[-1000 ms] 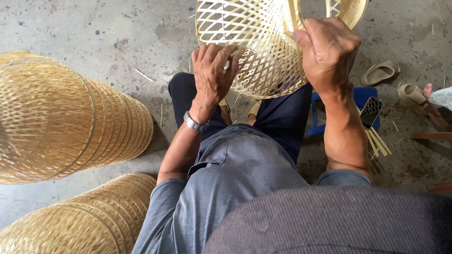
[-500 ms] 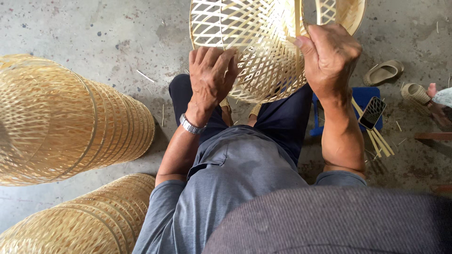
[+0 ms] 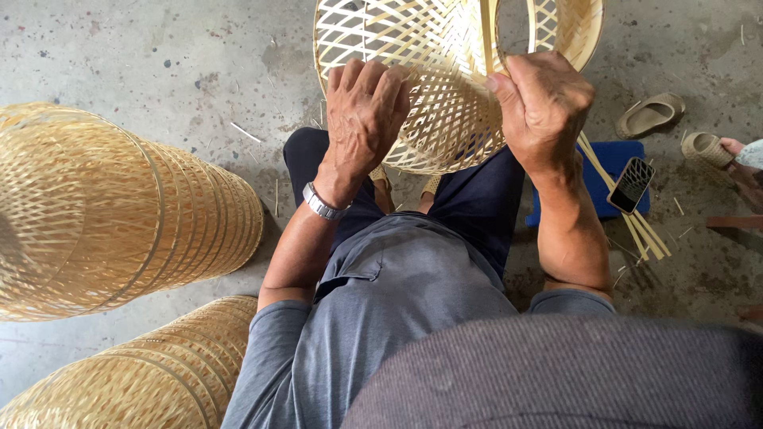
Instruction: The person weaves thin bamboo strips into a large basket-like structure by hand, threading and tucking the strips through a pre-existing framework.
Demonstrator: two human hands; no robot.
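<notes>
At the far left lie two stacks of finished woven bamboo baskets, one higher (image 3: pixel 119 214) and one at the bottom corner (image 3: pixel 143 373), both resting on the concrete floor (image 3: pixel 159 63) well clear of your work. Leave them where they are; they do not crowd your elbows.

Your left hand (image 3: pixel 364 111) lies spread flat over the outer wall of the unfinished bamboo basket (image 3: pixel 429 87), which sits above your knees, its open mouth tipped away from you. The fingers are laid close together and pressed on the weave, gripping nothing. Use that palm as a brace, I would say, so the lattice does not flex as the strip is worked.

Your right hand (image 3: pixel 544 103) is closed around a flat bamboo strip (image 3: pixel 486 36) that runs upright across the basket's rim, pinched between thumb and curled fingers. Hold it near the weave, where a thin strip is less likely to kink or split, and keep it flat.

Further right, a bundle of spare bamboo strips (image 3: pixel 628 214) lies on the floor beside a blue stool (image 3: pixel 596 179) with a phone (image 3: pixel 632 184) on it; two sandals (image 3: pixel 675 127) sit beyond.
</notes>
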